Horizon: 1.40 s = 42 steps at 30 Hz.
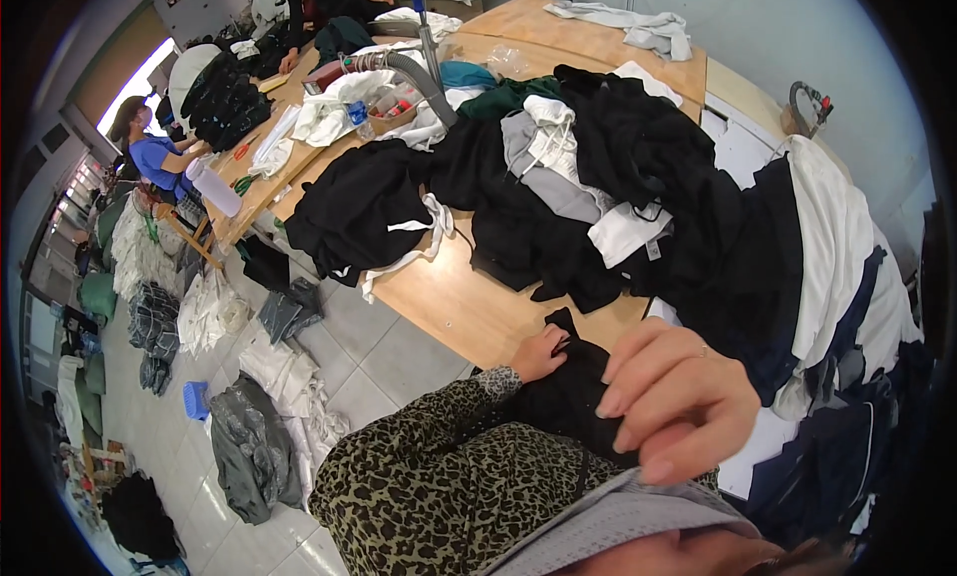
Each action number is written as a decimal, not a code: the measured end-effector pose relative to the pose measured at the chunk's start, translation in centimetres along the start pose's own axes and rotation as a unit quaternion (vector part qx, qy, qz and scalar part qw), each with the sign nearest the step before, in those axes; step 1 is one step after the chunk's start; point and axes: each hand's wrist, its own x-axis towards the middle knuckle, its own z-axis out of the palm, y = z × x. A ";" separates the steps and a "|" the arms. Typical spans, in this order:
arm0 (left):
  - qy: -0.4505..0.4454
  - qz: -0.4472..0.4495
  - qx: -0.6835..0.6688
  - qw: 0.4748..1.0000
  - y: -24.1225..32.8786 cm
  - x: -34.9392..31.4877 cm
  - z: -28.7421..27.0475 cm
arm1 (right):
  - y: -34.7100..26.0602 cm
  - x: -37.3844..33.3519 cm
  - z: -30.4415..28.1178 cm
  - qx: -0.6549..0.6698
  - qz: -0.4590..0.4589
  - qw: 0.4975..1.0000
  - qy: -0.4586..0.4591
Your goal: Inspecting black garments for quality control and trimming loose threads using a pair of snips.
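Observation:
My left hand [539,353] is closed on a black cloth garment [576,392], which lies over my lap at the near edge of the table. Raised close in front of me, my right hand [683,402] has its fingers curled in toward the thumb. Whatever its fingertips hold, if anything, cannot be made out. Part of the black garment is hidden behind this hand. Just beyond both hands, a large heap of black garments [543,242] covers the wooden table [429,302]. A grey garment with a white drawstring [558,167] lies on top of the heap.
White cloth [832,237] and dark cloth hang at the right. A flexible hose [424,88] and a small box [391,108] stand beyond the heap. A lilac bottle [214,187] is at the far left, near a person in blue [158,162]. Bagged bundles [254,446] lie on the tiled floor.

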 end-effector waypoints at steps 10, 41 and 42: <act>-0.057 -0.060 -0.129 0.988 1.1 0.9 -1.7 | 2.0 -9.8 -2.3 -0.186 0.279 0.935 0.120; 0.213 0.226 -0.004 0.950 9.9 5.1 -6.3 | 1.3 -26.1 -2.7 -0.702 0.142 0.661 0.224; 0.221 0.230 0.002 0.948 9.6 4.9 -6.0 | 1.2 -26.4 -2.8 -0.705 0.141 0.658 0.224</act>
